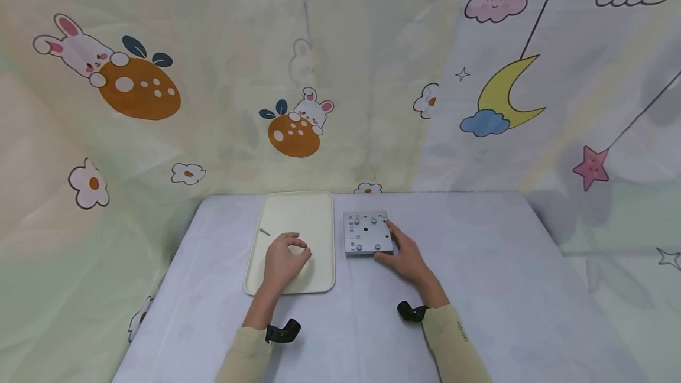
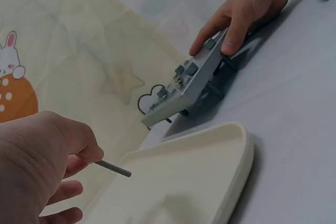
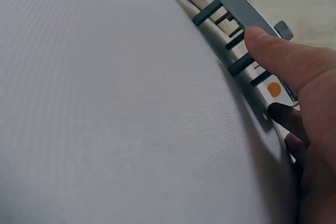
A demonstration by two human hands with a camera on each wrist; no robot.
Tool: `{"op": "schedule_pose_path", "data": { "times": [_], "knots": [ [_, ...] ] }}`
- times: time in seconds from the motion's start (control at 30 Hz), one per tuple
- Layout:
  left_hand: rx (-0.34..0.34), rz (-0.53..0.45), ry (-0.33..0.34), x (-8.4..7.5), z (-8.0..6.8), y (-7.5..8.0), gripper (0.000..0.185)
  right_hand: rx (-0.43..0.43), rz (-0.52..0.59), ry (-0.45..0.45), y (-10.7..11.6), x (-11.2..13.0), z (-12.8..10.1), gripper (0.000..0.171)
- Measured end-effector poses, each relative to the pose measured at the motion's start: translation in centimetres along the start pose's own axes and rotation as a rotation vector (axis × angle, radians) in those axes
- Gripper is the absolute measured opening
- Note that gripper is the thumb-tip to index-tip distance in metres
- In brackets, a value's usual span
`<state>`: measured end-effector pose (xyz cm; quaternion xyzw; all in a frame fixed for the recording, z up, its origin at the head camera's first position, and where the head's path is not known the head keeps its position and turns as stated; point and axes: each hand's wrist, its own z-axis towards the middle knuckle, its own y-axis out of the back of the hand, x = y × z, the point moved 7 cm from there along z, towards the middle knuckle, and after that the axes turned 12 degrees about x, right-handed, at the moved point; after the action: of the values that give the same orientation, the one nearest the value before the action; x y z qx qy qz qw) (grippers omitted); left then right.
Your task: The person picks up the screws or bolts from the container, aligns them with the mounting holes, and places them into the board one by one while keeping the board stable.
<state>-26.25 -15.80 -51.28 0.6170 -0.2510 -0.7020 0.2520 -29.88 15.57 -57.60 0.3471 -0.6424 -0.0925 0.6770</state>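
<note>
My left hand (image 1: 284, 262) is over the cream tray (image 1: 319, 279), pinching a slim metal screw (image 2: 113, 168) between thumb and index finger. Only the screw's grey shank shows in the left wrist view; its other end is hidden in the fingers. To the right of the tray is a square silver metal plate (image 1: 366, 235) with holes and several bolts in its top. My right hand (image 1: 407, 256) grips the plate's near right corner, thumb at the front edge and fingers along the right side. Bolt shanks (image 3: 242, 64) stick out from the plate's underside in the right wrist view.
Another small screw (image 1: 264, 231) lies on the tray's left part. A white cloth (image 1: 511, 288) covers the table. Behind it hangs a printed curtain (image 1: 223, 75) with cartoon rabbits, a moon and flowers.
</note>
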Motion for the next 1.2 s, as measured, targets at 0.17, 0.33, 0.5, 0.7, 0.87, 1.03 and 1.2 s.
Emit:
{"op": "schedule_pose_path", "data": {
  "times": [0.17,0.33,0.5,0.7,0.87,1.03,1.2],
  "knots": [
    [0.06,0.033,-0.022,-1.6,2.1,-0.8,0.006,0.0,-0.021,0.005,0.2,-0.2,0.1,0.102],
    [0.106,0.062,-0.061,-4.3,4.1,-1.3,0.006,-0.005,0.019,0.028,0.5,0.4,0.1,0.102],
    [0.176,0.08,-0.095,-6.9,5.4,-2.4,0.008,-0.004,0.026,0.021,0.5,0.4,0.1,0.103],
    [0.266,0.082,-0.083,-8.6,6.4,-4.8,0.006,0.005,0.046,-0.001,0.1,0.0,0.0,0.104],
    [0.321,0.064,-0.081,-9.5,7.1,-6.8,0.006,0.009,0.04,-0.039,-0.2,-0.7,0.2,0.109],
    [0.356,0.035,-0.111,-11.0,7.3,-8.4,0.006,-0.02,0.021,-0.029,0.2,-0.5,0.2,0.109],
    [0.374,0.049,-0.133,-11.8,7.4,-10.3,0.004,-0.024,0.022,-0.01,0.4,-0.7,-0.2,0.104]
  ]
}}
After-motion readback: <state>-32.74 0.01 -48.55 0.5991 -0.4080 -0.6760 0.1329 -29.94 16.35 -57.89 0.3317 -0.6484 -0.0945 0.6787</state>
